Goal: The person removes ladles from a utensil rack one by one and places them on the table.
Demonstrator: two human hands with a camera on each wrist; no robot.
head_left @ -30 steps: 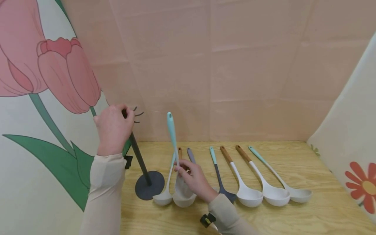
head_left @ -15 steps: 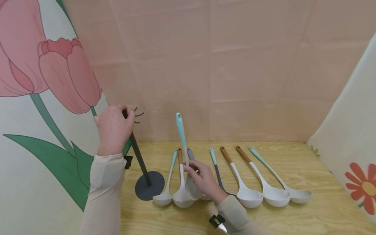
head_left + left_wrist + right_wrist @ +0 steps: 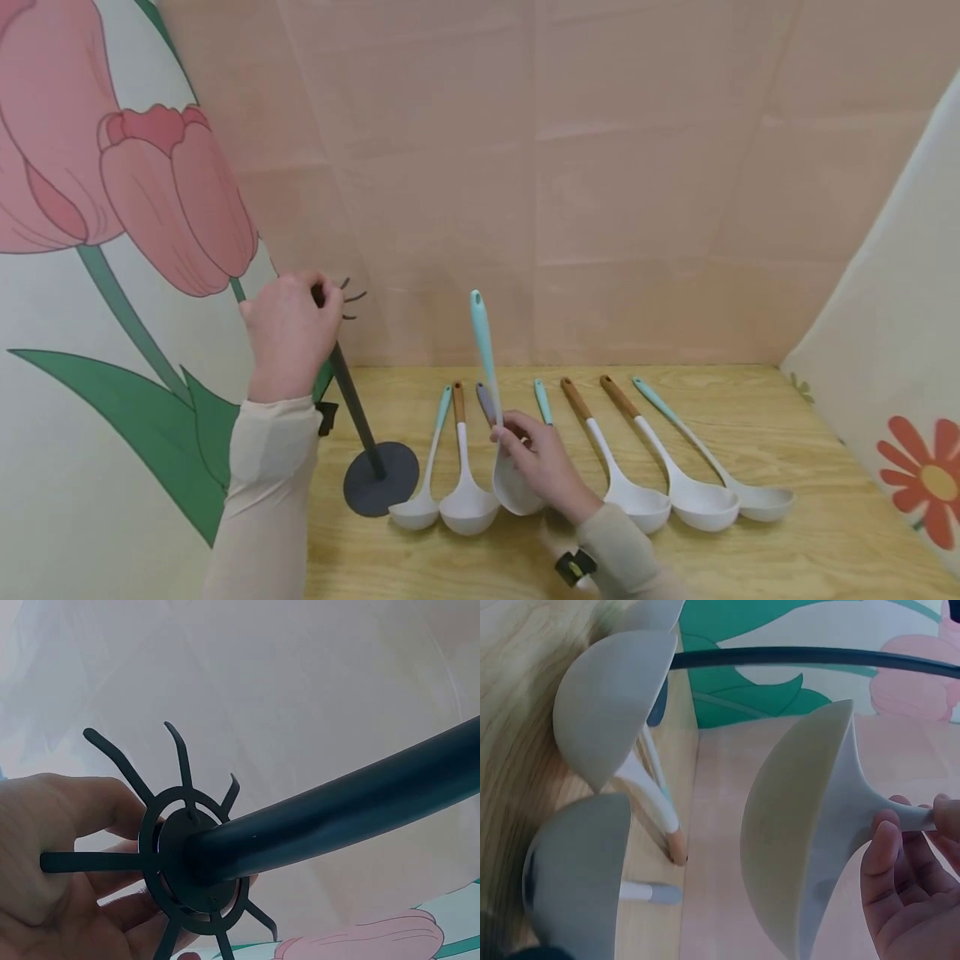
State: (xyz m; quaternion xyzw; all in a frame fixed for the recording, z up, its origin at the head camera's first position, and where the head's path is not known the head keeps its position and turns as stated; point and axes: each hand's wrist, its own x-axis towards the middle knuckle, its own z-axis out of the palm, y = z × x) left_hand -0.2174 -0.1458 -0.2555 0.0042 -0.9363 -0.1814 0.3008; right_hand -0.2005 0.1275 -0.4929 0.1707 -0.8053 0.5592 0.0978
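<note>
Around the top of a black utensil stand (image 3: 351, 400), my left hand (image 3: 292, 333) grips the hook ring (image 3: 150, 861). Its hooks spread outward, and the ones in sight carry nothing. My right hand (image 3: 543, 462) pinches a ladle by the lower stem. This ladle (image 3: 482, 333) has a mint handle pointing up and a pale bowl (image 3: 795, 825) hanging down, raised off the table in the right wrist view. Behind it, a utensil with a purple-grey handle (image 3: 486, 402) is mostly hidden. A mint-handled utensil (image 3: 543, 402) is partly covered by my right hand.
To the left lie a mint-handled ladle (image 3: 417, 510) and a brown-handled ladle (image 3: 468, 507), close to the stand's round base (image 3: 381, 479). On the right are two brown-handled ladles (image 3: 637, 507) and another mint-handled ladle (image 3: 765, 503). A pink wall (image 3: 637, 208) rises behind the wooden table (image 3: 750, 567).
My right hand has carried the ladle rightward, away from the stand, uncovering the brown-handled ladle on the table. The left hand has stayed on the stand's top.
</note>
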